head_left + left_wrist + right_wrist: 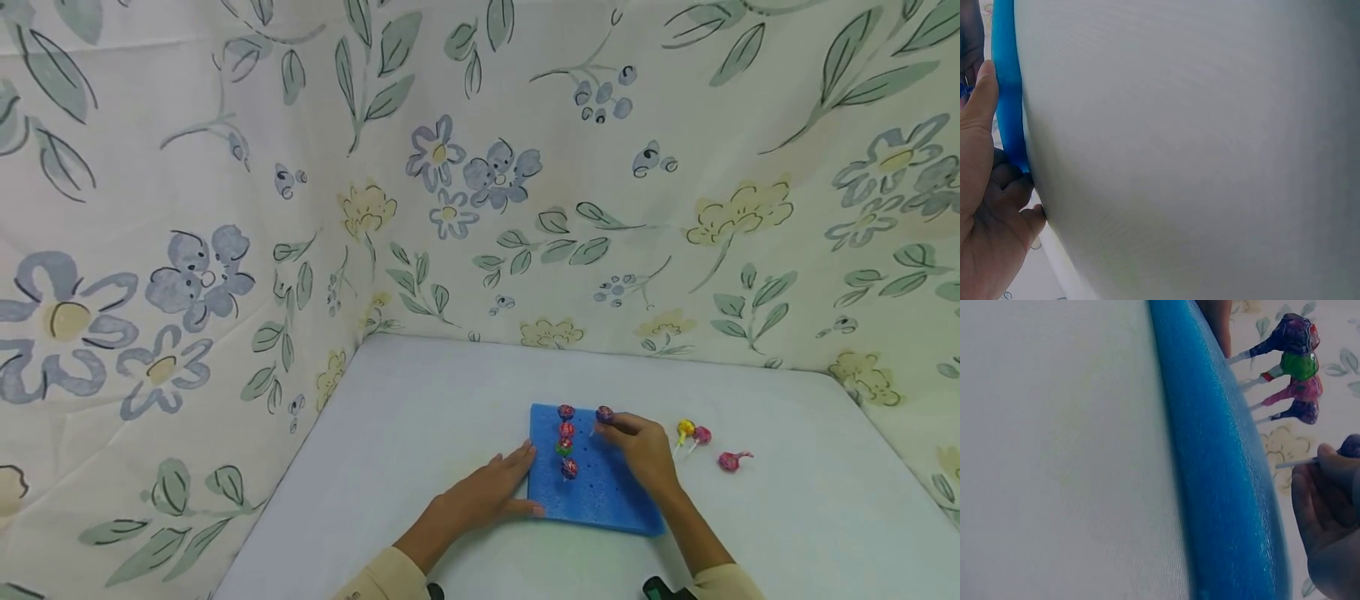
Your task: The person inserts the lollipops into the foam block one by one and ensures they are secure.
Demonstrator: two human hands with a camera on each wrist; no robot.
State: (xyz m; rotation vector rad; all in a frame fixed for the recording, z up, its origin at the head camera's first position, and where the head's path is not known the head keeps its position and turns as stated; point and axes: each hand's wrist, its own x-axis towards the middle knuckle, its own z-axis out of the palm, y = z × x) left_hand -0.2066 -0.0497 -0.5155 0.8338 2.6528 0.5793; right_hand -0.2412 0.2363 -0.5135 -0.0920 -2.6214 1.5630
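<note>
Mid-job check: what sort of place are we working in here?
Probably a screened-off tabletop workspace; the wider room isn't visible. Floral fabric rises behind and beside a white table, where a blue foam board has a row of lollipops standing in it.

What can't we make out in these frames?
Head: any print on the wrappers of the loose lollipops, too small.
Head: whatever part of the blue board lies behind the right hand, including any holes there.
Head: the dark object by the right sleeve, cut off by the bottom edge.
Right wrist: the rest of the held lollipop, cut off by the right edge.
Left wrist: the board's top face, turned away from the camera.
</note>
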